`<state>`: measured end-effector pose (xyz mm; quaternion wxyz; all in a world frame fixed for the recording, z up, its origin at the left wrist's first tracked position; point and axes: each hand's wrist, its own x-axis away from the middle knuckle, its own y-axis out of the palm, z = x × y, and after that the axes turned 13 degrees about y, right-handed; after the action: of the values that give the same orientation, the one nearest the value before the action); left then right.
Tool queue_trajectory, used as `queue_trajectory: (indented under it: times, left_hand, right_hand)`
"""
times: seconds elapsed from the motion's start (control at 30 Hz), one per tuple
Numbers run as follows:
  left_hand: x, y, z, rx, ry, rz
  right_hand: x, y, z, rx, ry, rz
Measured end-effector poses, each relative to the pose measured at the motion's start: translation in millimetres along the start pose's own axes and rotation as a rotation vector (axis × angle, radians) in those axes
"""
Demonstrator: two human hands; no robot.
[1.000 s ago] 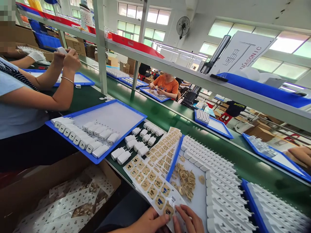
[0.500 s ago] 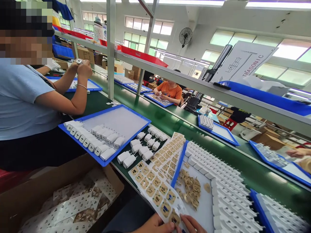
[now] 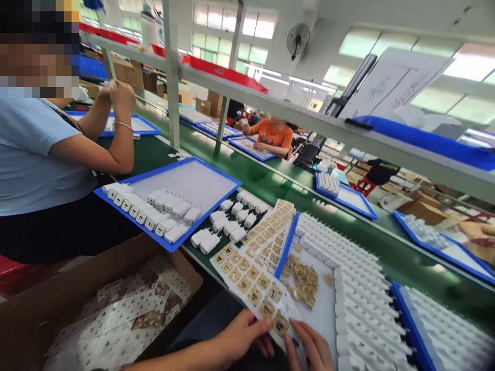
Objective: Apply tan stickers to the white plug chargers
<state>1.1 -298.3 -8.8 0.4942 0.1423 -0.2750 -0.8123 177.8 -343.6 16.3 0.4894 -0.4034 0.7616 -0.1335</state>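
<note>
My left hand (image 3: 242, 337) pinches the left edge of a sticker sheet (image 3: 251, 281) near its lower end, thumb on top. At the sheet's lower right corner, my right hand (image 3: 309, 345) rests with its fingers over the edge, seemingly gripping it. Rows of tan stickers with dark marks cover the sheet, which lies partly on other sticker sheets (image 3: 270, 226). Right of it, a blue-rimmed tray (image 3: 286, 246) holds a pile of loose tan pieces (image 3: 303, 281) and many rows of white plug adapters (image 3: 348, 268).
Another blue-rimmed tray (image 3: 216, 167) bears white adapters, with more adapters (image 3: 207, 241) beside it. A cardboard box (image 3: 189, 268) of used sheets stands lower left. A person in light blue (image 3: 34, 149) sits at left; a person in orange (image 3: 273, 135) sits across. A metal shelf (image 3: 309, 116) crosses above.
Both hands and the sheet's lower end appear higher in view, with more of my left forearm showing. The person in orange has raised one hand.
</note>
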Motion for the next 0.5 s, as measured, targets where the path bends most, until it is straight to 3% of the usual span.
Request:
queue_trajectory:
  times: [0.17, 0.5]
  left_hand:
    - [7, 5.1, 23, -0.014, -0.048, 0.029]
    - [4, -2.5, 22, -0.020, -0.074, 0.061]
  right_hand:
    - [-8, -22, -37, 0.041, 0.118, -0.187]
    - [-10, -23, -37, 0.085, 0.156, -0.300]
